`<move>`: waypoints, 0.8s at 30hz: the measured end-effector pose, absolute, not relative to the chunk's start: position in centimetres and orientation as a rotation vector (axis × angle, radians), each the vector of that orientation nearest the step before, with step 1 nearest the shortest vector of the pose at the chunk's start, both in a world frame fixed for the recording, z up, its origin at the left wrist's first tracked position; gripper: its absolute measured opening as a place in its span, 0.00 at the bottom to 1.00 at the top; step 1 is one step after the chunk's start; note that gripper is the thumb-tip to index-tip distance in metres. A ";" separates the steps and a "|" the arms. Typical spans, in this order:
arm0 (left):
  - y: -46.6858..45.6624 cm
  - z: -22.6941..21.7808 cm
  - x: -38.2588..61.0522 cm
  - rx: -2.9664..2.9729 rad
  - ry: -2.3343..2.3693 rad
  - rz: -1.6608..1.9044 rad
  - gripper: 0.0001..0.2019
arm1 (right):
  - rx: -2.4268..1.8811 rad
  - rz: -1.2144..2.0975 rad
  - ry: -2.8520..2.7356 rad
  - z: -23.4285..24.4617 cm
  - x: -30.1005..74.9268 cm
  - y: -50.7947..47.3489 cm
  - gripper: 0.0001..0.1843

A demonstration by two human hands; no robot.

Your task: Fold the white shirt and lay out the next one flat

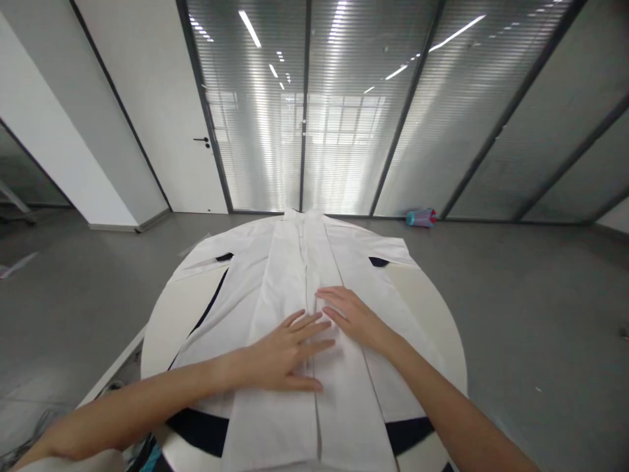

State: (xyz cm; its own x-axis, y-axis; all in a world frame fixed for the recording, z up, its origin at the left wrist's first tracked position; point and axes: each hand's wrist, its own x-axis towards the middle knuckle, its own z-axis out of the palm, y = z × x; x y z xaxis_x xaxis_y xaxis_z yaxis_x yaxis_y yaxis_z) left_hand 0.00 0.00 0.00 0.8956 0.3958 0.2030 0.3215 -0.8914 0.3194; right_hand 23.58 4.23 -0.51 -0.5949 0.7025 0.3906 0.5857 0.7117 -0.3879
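A white garment with dark trim (295,262) lies spread flat on a round white table (427,308), its sides folded in toward the middle. My left hand (287,354) rests flat on the central folded strip, fingers stretched out to the right. My right hand (351,314) lies flat beside it on the same strip, fingers pointing left. The fingertips of both hands nearly meet at the garment's centre seam. Neither hand holds anything.
A grey floor surrounds the table. A blue and pink bottle (421,217) lies on the floor by the glass wall with blinds behind. A white door (167,118) stands at the back left. Cables and dark items lie at the lower left.
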 end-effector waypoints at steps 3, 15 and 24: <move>-1.3 -2.0 0.4 2.857 0.393 0.267 0.37 | -1.052 0.306 -2.561 -2.8 23.3 4.4 0.23; -4.1 0.1 -0.7 2.769 0.217 0.143 0.35 | -1.084 0.252 -2.696 -0.7 23.5 1.7 0.21; -6.0 2.0 -9.2 2.726 0.563 0.119 0.36 | -0.943 0.111 -2.711 -0.1 28.5 -8.8 0.19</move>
